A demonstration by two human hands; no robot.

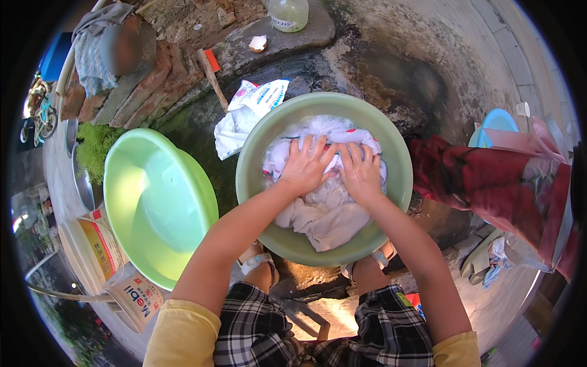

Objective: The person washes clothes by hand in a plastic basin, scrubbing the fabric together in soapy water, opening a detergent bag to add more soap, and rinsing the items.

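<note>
A sage-green plastic basin [251, 208] stands on the ground before me with soapy, foamy water in it. Across its far half lies a wet white patterned garment [352, 136] with red and green marks. My left hand [306, 166] is curled over the middle of this garment, its fingertips pressed into the folds. Close beside it on the right, my right hand [360, 170] grips the same cloth. A beige cloth [328, 225] is bunched in the near half, below both wrists. Suds and fabric hide some fingertips.
To the left a light-green basin [160, 202] leans near plastic buckets [94, 252]. Beyond the washing basin lie a crumpled white plastic packet [250, 114] and a wooden-handled brush [213, 78]. A plastic bottle [289, 16] stands farther back; dark red fabric [490, 183] reaches in from the right.
</note>
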